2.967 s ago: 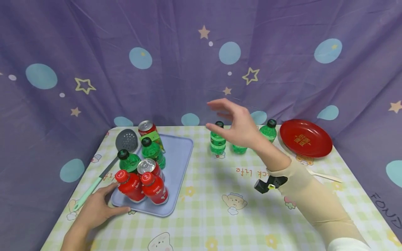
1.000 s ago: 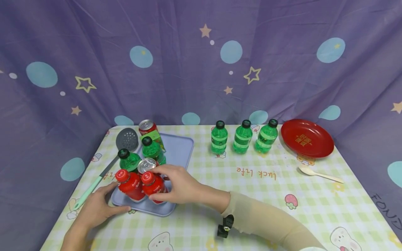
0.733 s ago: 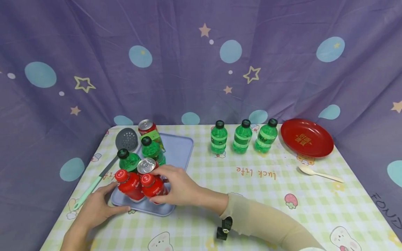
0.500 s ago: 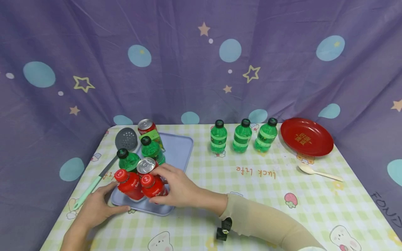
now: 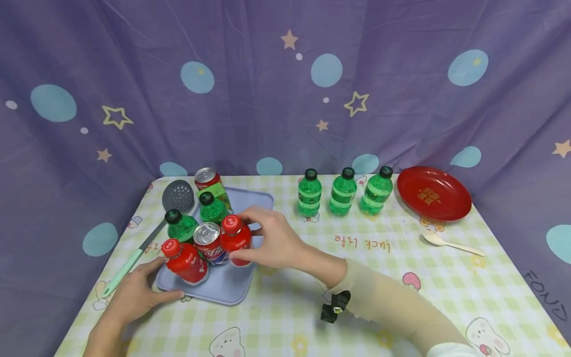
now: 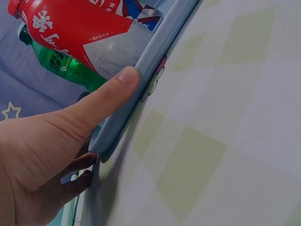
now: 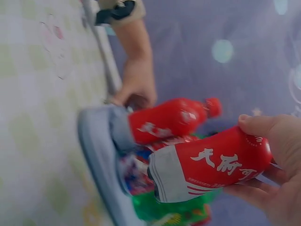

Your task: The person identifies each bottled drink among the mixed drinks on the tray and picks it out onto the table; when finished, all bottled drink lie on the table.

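My right hand (image 5: 281,243) grips a red-labelled soda bottle (image 5: 234,235) between thumb and fingers. In the right wrist view the bottle's base hangs apart from the blue tray (image 7: 96,141). My left hand (image 5: 136,295) holds the tray's near left corner, its thumb (image 6: 106,96) pressed on the rim and its fingers around the side. A second red bottle (image 5: 187,263) stands on the tray near that hand. Beside it is a red and blue soda can (image 5: 208,243), with two green bottles (image 5: 182,228) behind.
A red can (image 5: 206,179) and a green carton (image 5: 215,192) stand at the tray's far left. A slotted skimmer (image 5: 142,243) lies along its left side. Three green bottles (image 5: 342,193), a red plate (image 5: 432,193) and a pale spoon (image 5: 450,243) are on the right.
My right hand came from the far green bottles to the near red bottle, took hold of it and has moved it up and away to the right. The left hand stayed at the tray corner.
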The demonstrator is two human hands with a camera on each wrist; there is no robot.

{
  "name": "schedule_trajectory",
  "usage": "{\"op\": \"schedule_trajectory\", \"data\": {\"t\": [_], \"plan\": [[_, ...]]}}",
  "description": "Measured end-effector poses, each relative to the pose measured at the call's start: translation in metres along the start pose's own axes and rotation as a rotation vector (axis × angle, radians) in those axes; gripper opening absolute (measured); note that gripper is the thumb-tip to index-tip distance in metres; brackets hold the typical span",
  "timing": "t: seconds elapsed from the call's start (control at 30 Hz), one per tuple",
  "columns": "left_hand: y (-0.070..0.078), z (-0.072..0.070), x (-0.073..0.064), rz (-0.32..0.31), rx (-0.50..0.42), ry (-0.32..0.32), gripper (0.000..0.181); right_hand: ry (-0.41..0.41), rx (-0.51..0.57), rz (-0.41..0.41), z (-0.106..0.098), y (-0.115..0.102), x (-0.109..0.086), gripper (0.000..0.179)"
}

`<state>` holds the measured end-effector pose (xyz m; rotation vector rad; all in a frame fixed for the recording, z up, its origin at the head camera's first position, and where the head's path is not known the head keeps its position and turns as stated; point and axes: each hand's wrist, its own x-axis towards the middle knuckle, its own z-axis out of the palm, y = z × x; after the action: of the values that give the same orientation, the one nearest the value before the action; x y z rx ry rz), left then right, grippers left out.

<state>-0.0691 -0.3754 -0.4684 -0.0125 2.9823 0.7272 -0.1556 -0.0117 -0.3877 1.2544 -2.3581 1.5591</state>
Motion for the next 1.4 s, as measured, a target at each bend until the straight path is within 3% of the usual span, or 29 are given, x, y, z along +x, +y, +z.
{"op": "schedule_trajectory", "data": {"t": [0.4, 0.87, 1.1, 1.4], "plan": [[0.003, -0.001, -0.001, -0.008, 0.009, -0.008, 0.119, 0.211, -0.106, -0.003, -0.092, 0.003, -0.014, 0.055], [0.001, 0.002, -0.003, 0.000, 0.007, 0.010, 0.117, 0.477, -0.354, 0.118, -0.199, -0.002, -0.040, 0.054], [0.000, 0.001, -0.002, 0.002, 0.010, 0.019, 0.118, 0.609, -0.356, 0.127, -0.239, -0.001, -0.060, 0.056], [0.001, 0.001, -0.001, 0.001, 0.007, 0.021, 0.118, 0.750, -0.380, 0.261, -0.273, 0.007, -0.089, 0.052]]}}
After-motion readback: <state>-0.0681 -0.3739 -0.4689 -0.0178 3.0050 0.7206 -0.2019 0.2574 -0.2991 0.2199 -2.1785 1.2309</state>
